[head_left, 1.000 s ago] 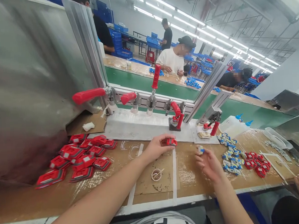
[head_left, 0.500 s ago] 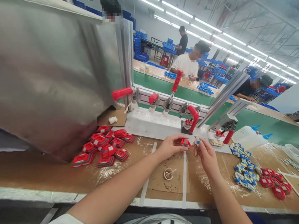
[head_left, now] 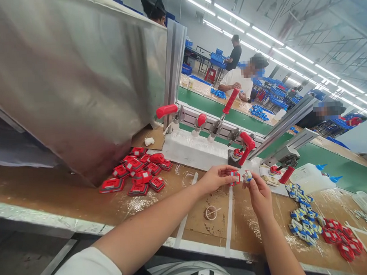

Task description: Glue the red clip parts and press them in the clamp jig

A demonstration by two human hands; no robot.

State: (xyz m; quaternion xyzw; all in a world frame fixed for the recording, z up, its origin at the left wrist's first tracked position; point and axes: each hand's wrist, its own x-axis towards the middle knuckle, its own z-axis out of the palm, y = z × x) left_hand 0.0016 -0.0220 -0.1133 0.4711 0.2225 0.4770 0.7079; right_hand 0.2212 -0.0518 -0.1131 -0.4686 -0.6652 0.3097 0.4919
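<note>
Hands meet above the taped cardboard worktop (head_left: 82, 204). Left hand (head_left: 215, 179) pinches a small red plastic part (head_left: 234, 176) between its fingertips; right hand (head_left: 260, 193) pinches a small white-and-blue part (head_left: 248, 176), held just beside the red one. No legible writing shows on either part. Small round cup (head_left: 211, 213) holding a thin stick sits on the worktop below the hands. Loose red parts (head_left: 136, 175) lie heaped at left; white-and-blue parts (head_left: 301, 213) lie at right, near a squeeze bottle with blue nozzle (head_left: 311, 178). Red-handled toggle clamps (head_left: 245, 148) stand behind.
</note>
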